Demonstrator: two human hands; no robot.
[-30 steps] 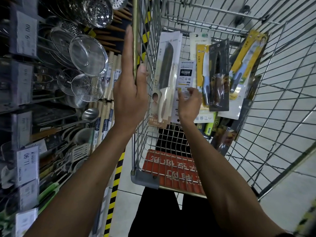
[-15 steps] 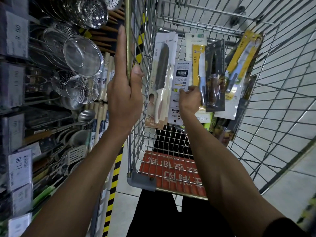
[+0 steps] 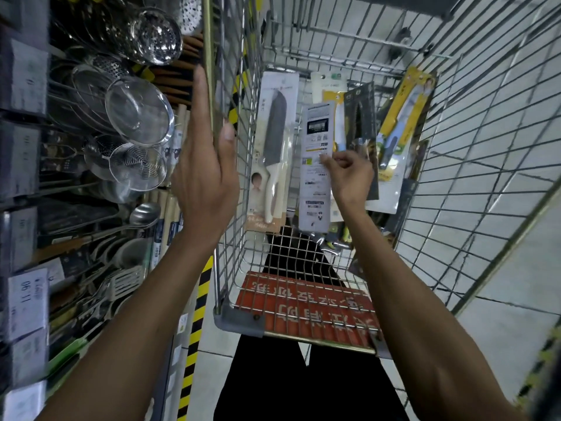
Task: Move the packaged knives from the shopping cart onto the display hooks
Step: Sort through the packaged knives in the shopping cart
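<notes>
The knife packs (image 3: pixel 274 153) stand upright in the cart (image 3: pixel 236 322), upper centre of the frame. The right hand (image 3: pixel 349 174) pinches one white pack (image 3: pixel 314 177) by its card edge, fingers curled. The left hand (image 3: pixel 203 183) lies straight-fingered against the cart's side. The packs look light, stiff and slick-faced, and are probably best held near the hang hole. Strainers (image 3: pixel 138 112) crowd the shelf (image 3: pixel 24 177) at left; tiled floor (image 3: pixel 501 317) lies at right.

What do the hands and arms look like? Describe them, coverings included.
Left hand and right hand are bare: no gloves, rings or watch visible. Left forearm and right forearm are uncovered as far as the frame shows.
</notes>
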